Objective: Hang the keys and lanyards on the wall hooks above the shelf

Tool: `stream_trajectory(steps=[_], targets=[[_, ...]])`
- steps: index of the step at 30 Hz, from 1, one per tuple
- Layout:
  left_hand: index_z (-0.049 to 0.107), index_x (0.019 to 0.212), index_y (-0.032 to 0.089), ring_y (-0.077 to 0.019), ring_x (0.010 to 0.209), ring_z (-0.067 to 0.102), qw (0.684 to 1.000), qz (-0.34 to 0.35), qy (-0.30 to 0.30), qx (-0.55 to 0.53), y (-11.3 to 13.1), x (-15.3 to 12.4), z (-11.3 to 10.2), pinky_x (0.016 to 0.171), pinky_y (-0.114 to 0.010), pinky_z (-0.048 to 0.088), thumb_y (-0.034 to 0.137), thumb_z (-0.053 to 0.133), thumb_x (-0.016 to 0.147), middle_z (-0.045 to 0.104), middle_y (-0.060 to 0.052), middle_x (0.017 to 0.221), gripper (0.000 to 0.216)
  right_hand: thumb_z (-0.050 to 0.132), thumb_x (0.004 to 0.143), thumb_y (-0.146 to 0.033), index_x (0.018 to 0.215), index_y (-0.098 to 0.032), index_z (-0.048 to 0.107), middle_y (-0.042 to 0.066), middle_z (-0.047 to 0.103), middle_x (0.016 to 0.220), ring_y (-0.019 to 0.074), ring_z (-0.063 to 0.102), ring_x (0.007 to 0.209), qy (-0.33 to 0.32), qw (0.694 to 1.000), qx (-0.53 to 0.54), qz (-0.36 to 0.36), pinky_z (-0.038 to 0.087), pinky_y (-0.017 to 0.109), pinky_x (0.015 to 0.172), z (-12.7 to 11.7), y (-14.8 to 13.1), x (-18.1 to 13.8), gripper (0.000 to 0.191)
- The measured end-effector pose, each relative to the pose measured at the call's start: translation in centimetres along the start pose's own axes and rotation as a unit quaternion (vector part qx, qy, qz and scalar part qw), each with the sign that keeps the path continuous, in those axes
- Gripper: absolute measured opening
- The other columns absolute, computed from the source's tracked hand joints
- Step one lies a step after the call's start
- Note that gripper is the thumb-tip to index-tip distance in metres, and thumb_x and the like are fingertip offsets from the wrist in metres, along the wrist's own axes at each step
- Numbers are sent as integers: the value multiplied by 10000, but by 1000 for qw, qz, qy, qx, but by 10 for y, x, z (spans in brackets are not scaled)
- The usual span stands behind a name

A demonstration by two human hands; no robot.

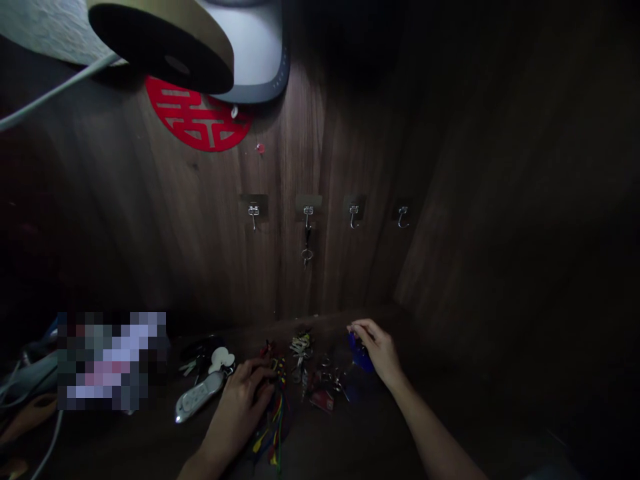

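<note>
My right hand (381, 347) pinches the top of a blue, flat keychain-like item (361, 355), which hangs just below the fingertips. Its exact kind is hard to make out in the dim light. Beside the multicoloured braided cords (274, 430), my left hand (245, 395) rests with bent, parted fingers, the fingertips touching their upper end. Between the two hands lie a bunch of keys (301, 350), several metal rings (327, 377) and a small red tag (323, 401). A pale remote-like fob (200, 396) and a white rounded charm (221, 360) are left of my left hand.
Several metal hooks (354, 217) are stuck in a row on the wooden back wall; a key ring (307, 255) hangs from one. Above are a red paper-cut (210, 127), a round lamp-like object (165, 40) and a white cable (60, 91). A blurred-out item (113, 363) lies at left.
</note>
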State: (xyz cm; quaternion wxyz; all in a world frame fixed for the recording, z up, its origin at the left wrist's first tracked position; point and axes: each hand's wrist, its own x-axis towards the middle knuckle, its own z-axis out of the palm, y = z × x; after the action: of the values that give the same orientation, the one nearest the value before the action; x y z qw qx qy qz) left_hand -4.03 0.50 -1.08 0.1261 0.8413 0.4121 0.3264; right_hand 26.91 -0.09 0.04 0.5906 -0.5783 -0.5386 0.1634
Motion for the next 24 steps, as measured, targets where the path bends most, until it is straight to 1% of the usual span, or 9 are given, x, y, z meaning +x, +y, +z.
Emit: stream_trajectory(steps=[3, 6, 8, 10, 14, 19, 24], targets=[[668, 949, 265, -226, 970, 608, 1000, -2, -3, 1, -2, -1, 2, 855, -402, 510, 245, 527, 825, 637, -54, 1035, 189, 551, 773, -495, 739, -212, 632, 43, 656, 760, 207, 612, 742, 50, 996, -56, -46, 463, 280, 649, -3, -5, 5, 295], [662, 956, 268, -230, 978, 608, 1000, 0, -9, 5, -5, 0, 4, 858, -416, 508, 259, 518, 834, 634, -59, 1042, 190, 556, 775, -483, 727, -211, 630, 37, 635, 754, 196, 589, 735, 74, 992, -65, -77, 453, 276, 655, -5, -14, 16, 286], [661, 960, 269, -232, 981, 610, 1000, 1, -11, 8, -6, 1, 5, 857, -420, 509, 265, 513, 836, 634, -62, 1041, 192, 563, 771, -473, 736, -205, 621, 28, 623, 720, 184, 579, 700, 82, 993, -42, -73, 447, 271, 632, -6, -23, 26, 277], [661, 955, 274, -231, 977, 612, 1000, 3, -14, 10, -6, 1, 5, 847, -415, 515, 268, 511, 837, 634, -60, 1039, 191, 571, 761, -466, 745, -197, 607, 9, 592, 654, 163, 556, 629, 95, 994, -6, -60, 430, 257, 573, -6, -36, 39, 272], [663, 945, 278, -230, 968, 614, 1000, 13, -5, 13, -8, 1, 6, 828, -402, 523, 282, 515, 839, 634, -61, 1045, 182, 615, 708, -457, 722, -184, 598, -4, 579, 601, 128, 508, 533, 129, 986, 75, -71, 382, 231, 484, -5, -71, 73, 275], [662, 951, 273, -218, 944, 625, 999, 32, -5, 12, -14, 0, 11, 813, -375, 531, 289, 509, 846, 641, -65, 1023, 187, 608, 706, -424, 708, -189, 584, -21, 575, 590, 98, 464, 498, 165, 976, 100, -97, 347, 210, 463, -6, -111, 111, 236], [660, 967, 286, -221, 954, 625, 999, 25, -5, 22, -17, 0, 11, 800, -375, 533, 315, 510, 848, 640, -61, 1038, 194, 603, 702, -401, 714, -185, 573, -28, 566, 573, 86, 440, 474, 197, 966, 121, -111, 331, 203, 450, -8, -132, 139, 218]])
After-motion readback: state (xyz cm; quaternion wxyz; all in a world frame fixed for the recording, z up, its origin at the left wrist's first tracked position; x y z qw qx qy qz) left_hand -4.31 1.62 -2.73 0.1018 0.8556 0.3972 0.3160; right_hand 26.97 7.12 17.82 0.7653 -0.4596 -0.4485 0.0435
